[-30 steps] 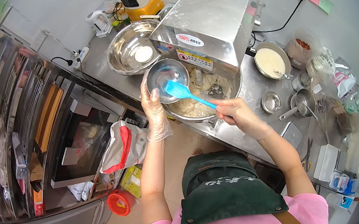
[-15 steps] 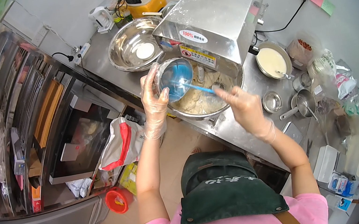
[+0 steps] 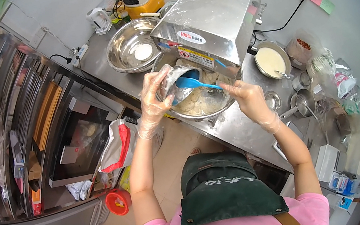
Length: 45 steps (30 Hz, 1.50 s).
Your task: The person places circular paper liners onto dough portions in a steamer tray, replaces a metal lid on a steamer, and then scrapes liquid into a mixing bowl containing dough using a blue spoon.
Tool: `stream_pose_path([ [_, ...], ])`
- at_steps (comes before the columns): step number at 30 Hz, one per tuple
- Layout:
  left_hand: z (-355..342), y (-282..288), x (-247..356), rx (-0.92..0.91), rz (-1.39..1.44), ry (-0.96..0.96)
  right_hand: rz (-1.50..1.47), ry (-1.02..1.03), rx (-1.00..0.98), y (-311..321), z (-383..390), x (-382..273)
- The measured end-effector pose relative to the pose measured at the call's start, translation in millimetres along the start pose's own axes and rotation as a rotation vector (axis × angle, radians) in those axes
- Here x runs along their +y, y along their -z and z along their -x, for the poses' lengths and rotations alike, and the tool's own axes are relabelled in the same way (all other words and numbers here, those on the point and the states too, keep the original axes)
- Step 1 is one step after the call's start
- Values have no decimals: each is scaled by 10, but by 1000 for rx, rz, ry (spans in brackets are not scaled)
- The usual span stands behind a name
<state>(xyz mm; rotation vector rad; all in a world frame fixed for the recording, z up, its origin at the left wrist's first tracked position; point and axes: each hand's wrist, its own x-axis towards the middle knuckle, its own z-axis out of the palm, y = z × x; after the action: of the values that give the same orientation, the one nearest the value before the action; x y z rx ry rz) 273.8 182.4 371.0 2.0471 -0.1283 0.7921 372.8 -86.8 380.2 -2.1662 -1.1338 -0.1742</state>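
My left hand (image 3: 152, 103), in a clear plastic glove, grips a small metal bowl (image 3: 170, 79) and holds it tipped sideways over the mixer bowl. Its outside is smeared with pale residue. A blue spatula (image 3: 189, 83) is in my right hand (image 3: 252, 104), gloved too, the fingers closed round the handle. The spatula's head is at the mouth of the tilted bowl; what is left inside is hidden. Below both hands, pale, lumpy dough (image 3: 202, 103) lies in the large mixer bowl (image 3: 198, 118), under the steel mixer's head (image 3: 216, 16).
A large shiny basin (image 3: 126, 62) with something white in it stands left of the mixer. To the right are a pot of creamy liquid (image 3: 270, 60), a small saucepan (image 3: 303, 101), a whisk (image 3: 323, 122) and several bags. A tray rack (image 3: 18, 115) fills the left side.
The small bowl has tipped over further, its opening turning away from me toward the dough. The spatula has come up out of the bowl's bottom to its mouth. My right hand has shifted slightly right.
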Motion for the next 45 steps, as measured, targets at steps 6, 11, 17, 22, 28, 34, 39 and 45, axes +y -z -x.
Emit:
stream_pose_path([
  [6, 21, -50, -70, -8, -30, 19, -371, -147, -161, -91, 139, 190],
  [11, 64, -47, -226, 117, -28, -47, -53, 41, 18, -91, 385, 149],
  [17, 108, -33, -226, 109, 28, 76, 152, 48, 156, -226, 602, 217],
  [22, 99, -57, -278, 113, 26, 94, 173, 38, 150, -276, 610, 258],
  [28, 169, -167, -267, 229, 184, 256, 139, 64, 229, -222, 506, 169],
  [34, 299, -318, 107, 98, 621, 691, 363, 287, 269, 7, 274, -55],
  [39, 452, -492, 407, -53, 740, 808, 484, 423, 179, 590, 415, -61],
  [45, 762, -1143, 896, -314, 704, 942, 363, 101, -28, 1183, 1125, 217],
])
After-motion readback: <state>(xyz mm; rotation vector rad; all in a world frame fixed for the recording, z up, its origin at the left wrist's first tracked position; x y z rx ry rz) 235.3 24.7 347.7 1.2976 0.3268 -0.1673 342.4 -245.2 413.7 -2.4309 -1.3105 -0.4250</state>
